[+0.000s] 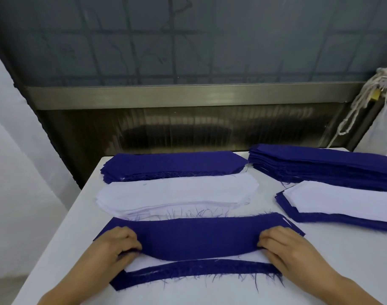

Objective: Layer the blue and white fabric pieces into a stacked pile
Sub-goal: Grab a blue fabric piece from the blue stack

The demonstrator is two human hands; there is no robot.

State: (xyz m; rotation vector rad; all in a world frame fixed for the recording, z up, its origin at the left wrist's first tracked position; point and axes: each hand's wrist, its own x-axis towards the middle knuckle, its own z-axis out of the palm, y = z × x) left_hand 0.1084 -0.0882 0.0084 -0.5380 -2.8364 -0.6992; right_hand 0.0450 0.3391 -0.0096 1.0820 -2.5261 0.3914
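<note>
On the white table (62, 245) in front of me lies a layered set: a blue piece at the bottom (194, 274), a white piece (144, 261) over it, and a top blue piece (197, 236) sagging in the middle. My left hand (115, 247) pinches the top blue piece at its left end. My right hand (282, 245) pinches it at its right end. Behind these lie a stack of white pieces (177, 194) and a stack of blue pieces (172, 165).
At the right a tall blue stack (324, 166) sits at the back, and a layered blue and white pile (346, 204) lies in front of it. A metal-framed wall panel (188, 95) stands behind the table. White cords (362, 102) hang at the far right.
</note>
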